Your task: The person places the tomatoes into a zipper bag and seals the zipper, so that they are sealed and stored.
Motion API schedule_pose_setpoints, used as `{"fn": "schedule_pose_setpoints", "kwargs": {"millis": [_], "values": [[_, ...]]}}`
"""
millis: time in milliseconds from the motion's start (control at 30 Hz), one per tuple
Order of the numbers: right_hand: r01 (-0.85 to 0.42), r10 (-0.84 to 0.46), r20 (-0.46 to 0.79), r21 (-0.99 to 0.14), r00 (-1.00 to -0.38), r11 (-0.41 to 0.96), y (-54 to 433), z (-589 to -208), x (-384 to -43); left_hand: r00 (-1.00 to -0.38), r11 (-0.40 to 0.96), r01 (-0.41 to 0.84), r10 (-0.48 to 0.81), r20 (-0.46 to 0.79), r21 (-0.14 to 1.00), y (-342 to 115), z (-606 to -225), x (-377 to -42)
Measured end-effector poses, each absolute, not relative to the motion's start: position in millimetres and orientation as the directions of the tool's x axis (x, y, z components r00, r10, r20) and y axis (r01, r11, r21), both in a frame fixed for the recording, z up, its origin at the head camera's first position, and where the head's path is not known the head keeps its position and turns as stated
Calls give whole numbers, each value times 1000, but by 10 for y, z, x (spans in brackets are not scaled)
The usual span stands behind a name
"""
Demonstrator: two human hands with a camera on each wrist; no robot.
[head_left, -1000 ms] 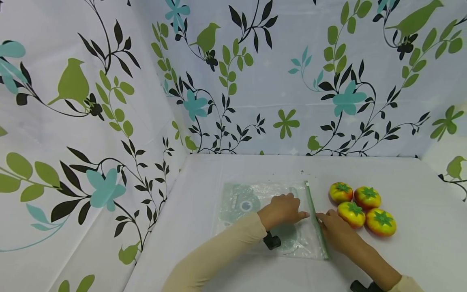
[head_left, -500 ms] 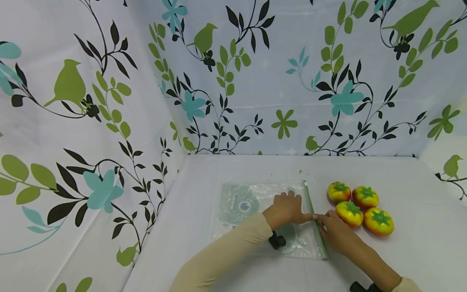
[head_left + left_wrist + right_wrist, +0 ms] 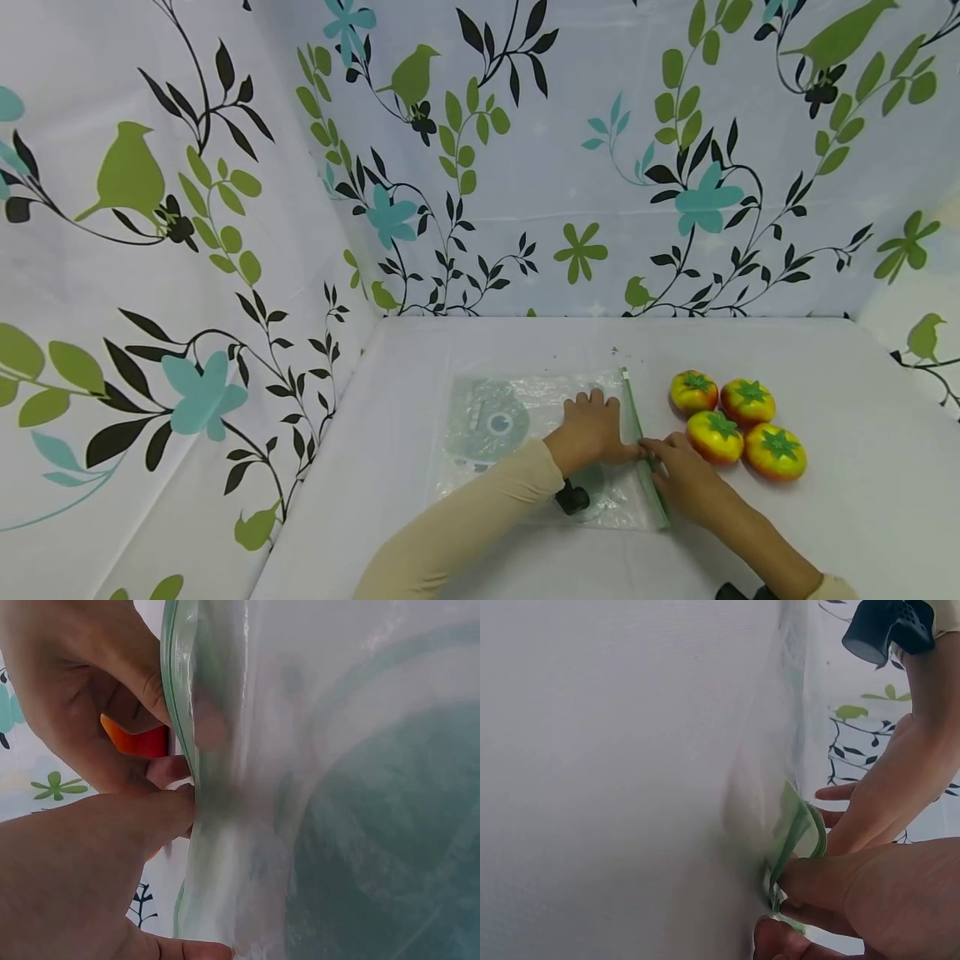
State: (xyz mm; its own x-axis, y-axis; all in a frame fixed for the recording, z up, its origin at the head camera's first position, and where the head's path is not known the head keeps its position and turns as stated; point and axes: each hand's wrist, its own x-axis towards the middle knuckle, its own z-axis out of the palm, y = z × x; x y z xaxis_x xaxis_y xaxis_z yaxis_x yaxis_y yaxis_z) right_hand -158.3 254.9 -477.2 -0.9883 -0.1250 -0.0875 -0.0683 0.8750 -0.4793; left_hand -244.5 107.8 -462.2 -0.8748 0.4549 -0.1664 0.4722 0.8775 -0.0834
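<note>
A clear plastic zip bag [image 3: 480, 475] with a green strip [image 3: 660, 500] along its right edge lies on the white table. Through the plastic, pale green round printed shapes show. My left hand [image 3: 592, 433] rests on the bag with its fingers spread, the thumb reaching to the strip. From the other side my right hand [image 3: 686, 475] pinches the strip, its fingertips right beside the left thumb. In the right wrist view the green edge [image 3: 791, 840] stands parted in a loop by the right hand [image 3: 900, 900]. A right fingertip shows blurred through the plastic in the left wrist view.
Several yellow and red toy fruits with green leaf tops [image 3: 716, 437] sit in a cluster just right of my right hand. Black wrist cameras [image 3: 573, 497] hang beneath both forearms. A patterned curtain [image 3: 525, 167] closes off the table's back and left sides.
My left thumb has moved right to the green strip and meets the right fingertips there. The right hand stays at the strip. The head view has shifted slightly.
</note>
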Motion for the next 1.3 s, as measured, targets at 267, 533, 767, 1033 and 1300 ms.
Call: {"fn": "schedule_pose_setpoints", "kwargs": {"millis": [267, 533, 767, 1033, 1300], "values": [[-97, -151, -82, -459, -985, 883, 2530, -4773, -1609, -874, 861, 484, 464, -147, -157, 1024, -4599, -2393], [-126, -187, -93, -449, -978, 884, 2549, -4749, -1619, -892, 874, 450, 430, -139, -186, 957, -4604, -2376], [-153, -211, -82, -447, -974, 882, 2580, -4784, -1621, -905, 879, 422, 396, -155, -220, 824, -4598, -2380], [-144, -208, -96, -447, -973, 883, 2566, -4744, -1607, -915, 898, 397, 373, -153, -189, 615, -4522, -2352], [-132, -203, -109, -458, -973, 879, 2577, -4733, -1601, -927, 935, 345, 326, -188, -82, 425, -4510, -2389]]}}
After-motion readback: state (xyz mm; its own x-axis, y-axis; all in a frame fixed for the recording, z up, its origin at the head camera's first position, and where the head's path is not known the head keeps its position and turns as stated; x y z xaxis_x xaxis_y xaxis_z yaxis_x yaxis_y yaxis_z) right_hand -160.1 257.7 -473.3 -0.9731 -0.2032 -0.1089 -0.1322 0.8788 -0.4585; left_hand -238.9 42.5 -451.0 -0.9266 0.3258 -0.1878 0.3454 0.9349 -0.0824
